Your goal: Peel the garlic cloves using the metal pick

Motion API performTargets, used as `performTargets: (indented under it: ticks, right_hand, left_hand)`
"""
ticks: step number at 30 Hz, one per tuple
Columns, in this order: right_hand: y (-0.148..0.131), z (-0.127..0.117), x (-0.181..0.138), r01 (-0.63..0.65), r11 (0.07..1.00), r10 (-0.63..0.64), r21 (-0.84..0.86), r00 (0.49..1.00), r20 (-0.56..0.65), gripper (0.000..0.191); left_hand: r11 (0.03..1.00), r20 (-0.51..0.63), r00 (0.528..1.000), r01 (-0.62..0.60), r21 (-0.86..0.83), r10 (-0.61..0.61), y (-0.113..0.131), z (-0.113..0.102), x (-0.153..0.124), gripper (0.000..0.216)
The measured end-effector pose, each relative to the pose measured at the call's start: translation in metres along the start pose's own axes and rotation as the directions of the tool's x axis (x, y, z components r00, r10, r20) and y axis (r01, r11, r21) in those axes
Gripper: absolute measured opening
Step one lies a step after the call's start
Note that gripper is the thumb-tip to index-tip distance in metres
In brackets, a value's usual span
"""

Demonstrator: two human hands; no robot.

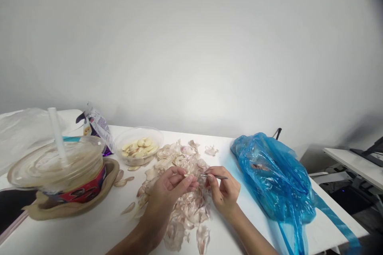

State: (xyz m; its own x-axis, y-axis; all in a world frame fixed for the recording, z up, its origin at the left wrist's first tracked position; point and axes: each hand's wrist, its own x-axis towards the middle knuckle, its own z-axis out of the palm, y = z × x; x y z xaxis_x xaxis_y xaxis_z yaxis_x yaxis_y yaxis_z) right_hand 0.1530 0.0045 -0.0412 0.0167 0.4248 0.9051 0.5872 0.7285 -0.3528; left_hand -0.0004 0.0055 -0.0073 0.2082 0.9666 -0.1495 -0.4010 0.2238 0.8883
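White desk [83, 231]: running under both hands and out to either side.
Blue bag [272, 179]: crinkled plastic slumped right beside the right hand, likely to crowd that forearm.
Drink cup [74, 177]: well out to the left hand's left, straw up, the one to mind if that elbow swings wide.
Garlic skins [185, 211]: papery, feather-light I'd say, heaped beneath and between the hands, ready to hide anything dropped.
Clear tub [136, 161]: beyond the left hand and to its left, pale cloves [140, 147] inside, thin-walled by the look.
Left hand [170, 185]: thumb and fingers pinching one small pale piece.
Right hand [223, 187]: fingers closed round a slim tool, its tip toward that piece; contact too small to tell.
Slim tool [220, 177]: stiff, light, best gripped well back.
Garlic clove [186, 175]: here at the left fingertips, firm, light, probably slippery where bare, easily nicked; pinch it across the middle.
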Motion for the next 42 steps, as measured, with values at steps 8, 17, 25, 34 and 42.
performTargets:
  ticks: [8, 17, 25, 34, 42]
  right_hand:
    - [0.005, -0.004, 0.0, 0.022, 0.999, -0.023, -0.026, 0.999, -0.022, 0.014]
    - [0.006, -0.001, 0.003, 0.019, 0.999, -0.02, -0.043, 1.0, -0.022, 0.012]
    - [0.006, -0.006, 0.007, 0.047, 0.995, -0.051, -0.085, 0.998, -0.044, 0.014]
    - [0.002, -0.005, 0.007, 0.088, 0.99, -0.087, -0.109, 0.996, 0.007, 0.011]
    - [0.007, -0.009, 0.006, 0.126, 0.983, -0.128, -0.133, 0.992, -0.007, 0.013]
  left_hand:
    - [1.0, 0.001, 1.0, 0.019, 0.019, -0.019, -0.004, 0.003, 0.001, 0.017]
    - [0.997, -0.019, 0.999, 0.032, 0.064, -0.031, -0.012, 0.001, 0.004, 0.017]
    - [0.996, 0.028, 0.998, 0.059, 0.066, -0.061, -0.002, 0.003, -0.002, 0.015]
    - [0.999, 0.023, 0.999, 0.037, 0.036, -0.037, -0.003, -0.002, 0.001, 0.016]
    - [0.998, -0.062, 0.998, 0.028, -0.05, -0.031, -0.008, -0.007, 0.005, 0.018]
